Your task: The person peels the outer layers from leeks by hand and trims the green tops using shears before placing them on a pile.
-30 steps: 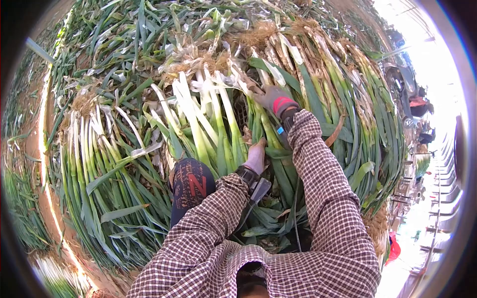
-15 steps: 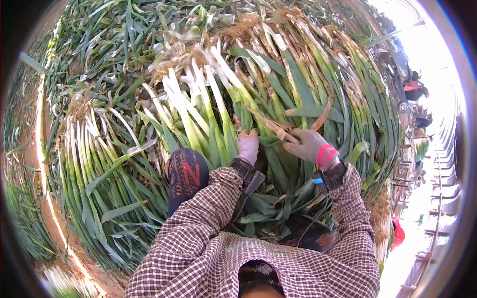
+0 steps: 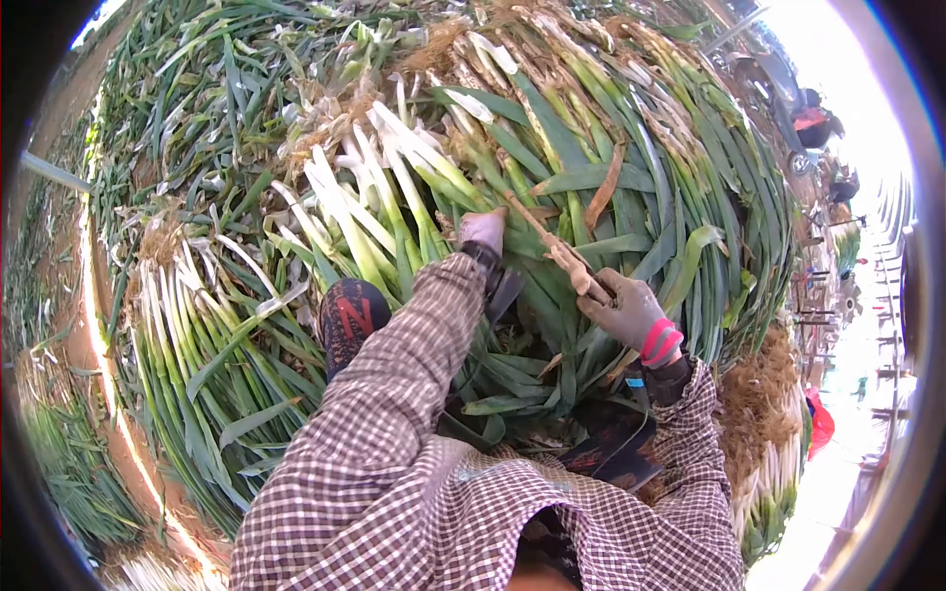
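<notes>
My left hand (image 3: 483, 229), in a pale glove, is closed around the green part of a large green onion among the pile. Its fingers are partly hidden behind the wrist. My right hand (image 3: 626, 310), in a greyish glove with a pink cuff, grips the lower end of a dry brown leaf (image 3: 564, 258). That withered strip stretches up and left towards my left hand. White green onion stalks (image 3: 379, 177) with roots pointing away lie just beyond my left hand. Long green leaves (image 3: 532, 295) spread beneath both hands, and another dry brown leaf (image 3: 604, 187) lies on them.
A bunch of green onions (image 3: 187, 325) lies to the left, beside my knee (image 3: 350, 317). Loose leaf scraps (image 3: 197, 89) cover the ground ahead. More rooted onions (image 3: 764, 433) lie at the right. Farther right are a red bag (image 3: 820, 424) and a vehicle (image 3: 774, 94).
My right hand has drawn down and right, towards my body, with the dry leaf in it. My left hand has moved slightly forward. The whole view has shifted a little.
</notes>
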